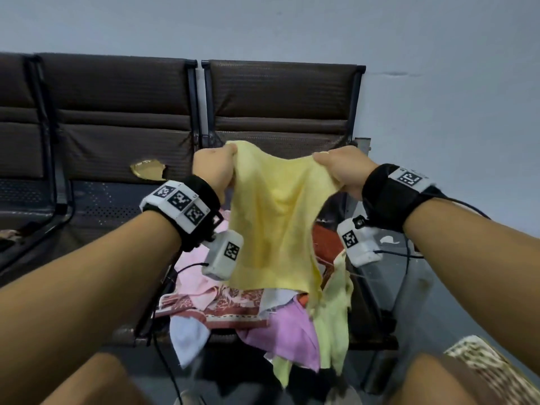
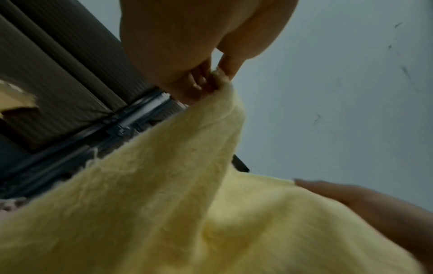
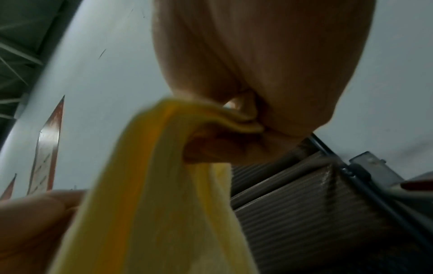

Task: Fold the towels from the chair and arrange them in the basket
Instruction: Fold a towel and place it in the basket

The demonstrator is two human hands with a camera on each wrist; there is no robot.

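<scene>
A yellow towel [image 1: 274, 217] hangs spread in the air in front of the chair, held by its two upper corners. My left hand [image 1: 217, 168] pinches the left corner between thumb and fingers, as the left wrist view shows at the towel's tip [image 2: 222, 81]. My right hand [image 1: 342, 168] grips the right corner, bunched in its curled fingers [image 3: 236, 120]. Below, a pile of towels [image 1: 233, 305] lies on the chair seat: pink, patterned red-brown, white, purple and pale green ones, some drooping over the front edge. No basket is clearly in view.
A row of dark brown padded chairs [image 1: 117, 112] stands against a grey wall [image 1: 438, 83]; one backrest has a torn patch [image 1: 149, 171]. A patterned woven thing [image 1: 485, 372] shows at bottom right. Cables hang from both wrist cameras.
</scene>
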